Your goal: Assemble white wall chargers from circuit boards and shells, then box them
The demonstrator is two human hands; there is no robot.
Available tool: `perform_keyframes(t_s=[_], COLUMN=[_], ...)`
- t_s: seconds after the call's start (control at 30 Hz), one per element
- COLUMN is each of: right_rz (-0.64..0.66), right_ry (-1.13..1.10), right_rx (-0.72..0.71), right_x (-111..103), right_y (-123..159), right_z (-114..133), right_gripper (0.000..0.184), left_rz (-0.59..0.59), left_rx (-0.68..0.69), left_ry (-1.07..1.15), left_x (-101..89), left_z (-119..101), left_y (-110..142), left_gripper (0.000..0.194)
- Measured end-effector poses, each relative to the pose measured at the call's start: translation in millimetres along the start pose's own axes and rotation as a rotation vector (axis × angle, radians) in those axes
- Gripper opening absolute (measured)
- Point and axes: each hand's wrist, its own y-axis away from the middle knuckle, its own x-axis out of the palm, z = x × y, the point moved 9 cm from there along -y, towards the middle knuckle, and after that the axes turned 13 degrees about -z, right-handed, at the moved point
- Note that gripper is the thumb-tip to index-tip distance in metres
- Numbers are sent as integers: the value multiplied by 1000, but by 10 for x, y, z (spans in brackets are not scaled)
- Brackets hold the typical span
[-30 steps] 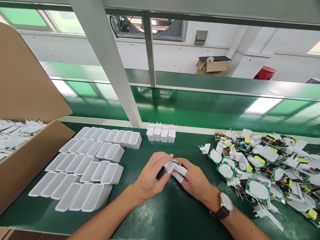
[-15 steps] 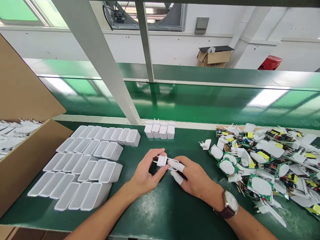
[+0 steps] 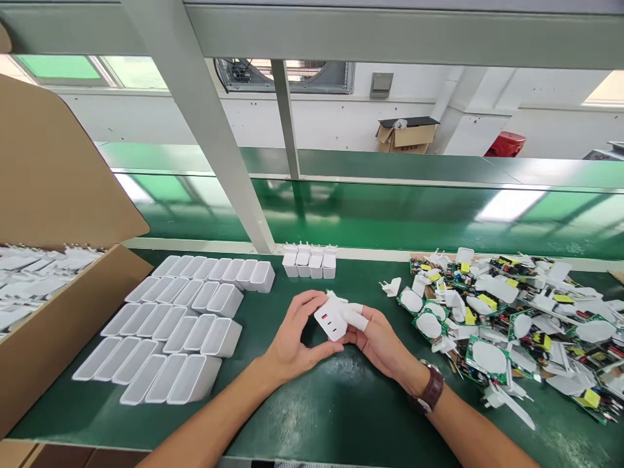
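Between my two hands, above the green bench, is a white USB charger (image 3: 330,318). Its port face is turned up and shows one red port and two small dark slots. My left hand (image 3: 291,341) is closed around its left side, fingers at the top and thumb along the lower edge. From the right, my right hand (image 3: 383,344) grips it with fingers in white finger cots; these hide part of the charger. Beyond them, white chargers (image 3: 309,263) stand upright in a short row. To the left lie rows of open white plastic housings (image 3: 188,331).
A heap of green circuit boards with white parts (image 3: 492,325) covers the right side. On the left stands an open cardboard box (image 3: 73,305) full of white pieces. A slanted grey post (image 3: 219,140) rises behind the housings. A loose white plug piece (image 3: 390,287) lies left of the heap.
Both hands have turned the charger, so its port face now shows. The right wrist has rotated and its watch dial has turned out of sight. The camera view has tilted up.
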Motion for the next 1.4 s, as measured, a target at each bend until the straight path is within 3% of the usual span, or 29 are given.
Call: perform_keyframes(t_s=[0.1,0.23,0.33,0.4,0.47,0.53,0.6,0.7,0.8,1.0,1.13,1.27,1.4], right_rz=[1,-10,-5,-60,-150,-203,-216,-230,-191,-51,-62,-70,-171], right_ry=[-138,-105,-29,63,271,549,743,803,797,751,757,792,804], right_rx=[118,78,25,-92,-306,-518,-611,-621,-657,-603,-549,-596,-636], right_x=[64,84,71,-3,-88,-90,-61,-53,7,110,67,86,-4], right_y=[49,73,55,33,48,104,133,122,124,135,100,121,46], right_z=[-7,44,35,78,197,301,311,273,266,172,74,79,234], right_gripper=[40,35,37,36,30,25,29,50,62,74,78,78,72], left_rz=[2,-36,-38,-22,9,45,77,63,-22,-91,29,202,108], left_rx=[93,119,92,73,65,68,86,163,204,82,-52,-128,-116], left_ry=[-99,-109,-111,-103,-105,-121,-137,-134,-146,-289,-384,-402,-370], left_x=[38,20,1,-4,7,29,60,88,80,106,138,172,42], left_z=[-114,-183,-164,-138,-113,-95,-97,-174,-245,-215,-144,-61,28], left_y=[30,39,34,38,48,57,57,28,-20,-88,-156,-152,-58], left_gripper=[71,60,63,72,77,67,54,44,41,49,76,71,70])
